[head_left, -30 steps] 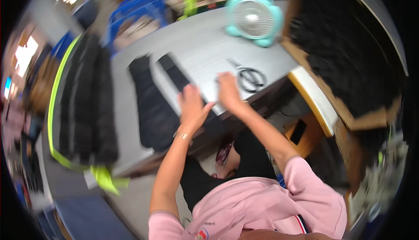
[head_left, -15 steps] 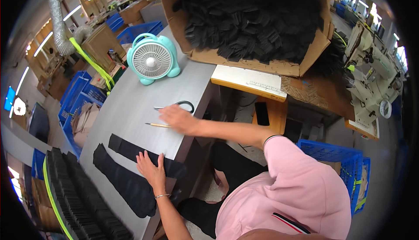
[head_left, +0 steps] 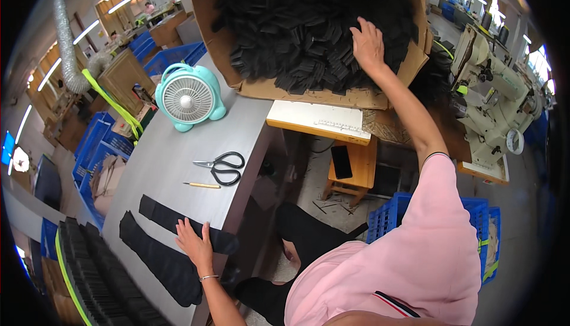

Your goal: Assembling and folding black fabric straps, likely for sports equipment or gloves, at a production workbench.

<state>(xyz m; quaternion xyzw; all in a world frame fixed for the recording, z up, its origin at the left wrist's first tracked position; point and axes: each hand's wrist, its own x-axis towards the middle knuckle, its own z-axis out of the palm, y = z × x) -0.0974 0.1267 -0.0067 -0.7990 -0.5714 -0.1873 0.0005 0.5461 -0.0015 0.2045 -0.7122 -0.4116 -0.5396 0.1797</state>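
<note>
My left hand (head_left: 195, 246) lies with its fingers spread on a black fabric strip (head_left: 160, 211) at the near edge of the grey table. Beside that strip, closer to the lower left, rests a wider stack of black fabric (head_left: 160, 261). My right hand (head_left: 368, 44) is stretched out over a large cardboard box (head_left: 261, 88) filled with small black fabric pieces (head_left: 303, 44). Its fingers look apart, and nothing shows in them. Black-handled scissors (head_left: 212, 164) and a thin pale pointed tool (head_left: 202, 185) lie on the table beyond my left hand.
A turquoise fan (head_left: 187, 97) stands at the table's far end. Rows of black pieces (head_left: 113, 278) are stacked at the lower left. A phone (head_left: 341, 161) sits on a wooden stool. Sewing machines (head_left: 493, 88) stand at the right, blue crates (head_left: 386, 216) below them.
My right hand has moved from above the scissors and pointed tool, away to the right, to the box. Both tools now show uncovered. My left hand stays on the strip.
</note>
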